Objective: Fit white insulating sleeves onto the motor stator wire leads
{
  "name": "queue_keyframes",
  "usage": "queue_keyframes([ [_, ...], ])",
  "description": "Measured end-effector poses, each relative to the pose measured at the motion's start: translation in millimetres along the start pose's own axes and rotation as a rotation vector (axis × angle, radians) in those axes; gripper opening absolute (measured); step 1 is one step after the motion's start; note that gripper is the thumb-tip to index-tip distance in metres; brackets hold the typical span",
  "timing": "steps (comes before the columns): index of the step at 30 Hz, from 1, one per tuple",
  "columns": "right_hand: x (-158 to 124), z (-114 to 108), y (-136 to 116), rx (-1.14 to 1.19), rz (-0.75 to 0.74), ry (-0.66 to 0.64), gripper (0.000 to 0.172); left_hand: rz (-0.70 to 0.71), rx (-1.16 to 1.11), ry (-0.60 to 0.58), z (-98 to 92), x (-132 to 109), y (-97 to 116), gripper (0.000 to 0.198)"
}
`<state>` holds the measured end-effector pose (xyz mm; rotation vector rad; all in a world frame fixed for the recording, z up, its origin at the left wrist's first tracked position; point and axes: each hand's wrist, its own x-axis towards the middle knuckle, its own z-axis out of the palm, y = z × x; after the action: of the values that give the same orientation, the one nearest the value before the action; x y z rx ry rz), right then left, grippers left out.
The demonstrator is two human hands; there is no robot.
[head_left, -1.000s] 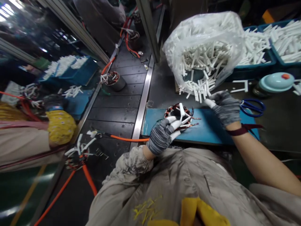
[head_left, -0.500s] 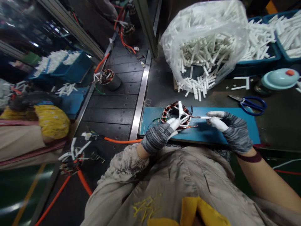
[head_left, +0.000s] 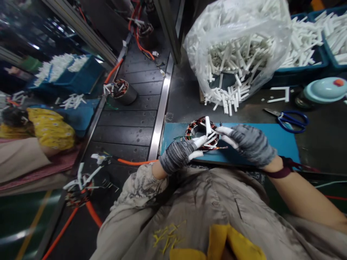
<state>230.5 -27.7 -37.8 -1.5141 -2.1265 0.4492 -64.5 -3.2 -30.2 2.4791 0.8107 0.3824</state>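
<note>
A motor stator [head_left: 192,127] with copper windings lies on a blue board [head_left: 273,144] before me. White insulating sleeves [head_left: 208,125] stand up from its wire leads. My left hand [head_left: 180,154], in a grey striped glove with white-covered fingertips, pinches sleeved leads at the near rim. From the other side, my right hand [head_left: 248,143], gloved alike, has its fingertips closed at the stator's right edge, around a thin white sleeve on a lead; the fingers mostly hide it. One bare copper lead [head_left: 222,147] sticks out below the right fingers.
Behind the board, a plastic bag [head_left: 197,54] spills white sleeves. Blue bins [head_left: 300,68] of sleeves stand at right, near blue-handled scissors [head_left: 292,121] and a light-blue-lidded jar [head_left: 324,90]. Left runs a slatted conveyor [head_left: 130,126] carrying stators; beyond it shows a co-worker's yellow sleeve [head_left: 51,128].
My right hand has moved left with the thin sleeve, along the lead up to the stator. My left hand stays at the near rim. The co-worker's arm has shifted slightly.
</note>
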Motion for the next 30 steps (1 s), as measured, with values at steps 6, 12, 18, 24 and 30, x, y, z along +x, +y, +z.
queue_keyframes([
  [6, 24, -3, 15, 0.580, 0.050, -0.154, 0.038, -0.087, -0.121, -0.191, -22.0, 19, 1, 0.052],
  [12, 10, 6, 24, 0.895, 0.283, -0.155, 0.043, -0.156, -0.062, -0.299, -35.1, 32, -1, 0.051],
  [18, 2, 4, 15, 0.743, 0.150, -0.059, 0.036, -0.125, -0.023, -0.268, -29.0, 25, 2, 0.051],
  [24, 41, -8, 0, 0.632, 0.024, -0.371, 0.047, -0.118, 0.198, -0.221, -16.1, 25, 11, 0.052],
  [30, 45, -4, 24, 0.610, 0.009, -0.270, 0.054, -0.312, 0.484, -0.051, 21.1, 20, 34, 0.051],
])
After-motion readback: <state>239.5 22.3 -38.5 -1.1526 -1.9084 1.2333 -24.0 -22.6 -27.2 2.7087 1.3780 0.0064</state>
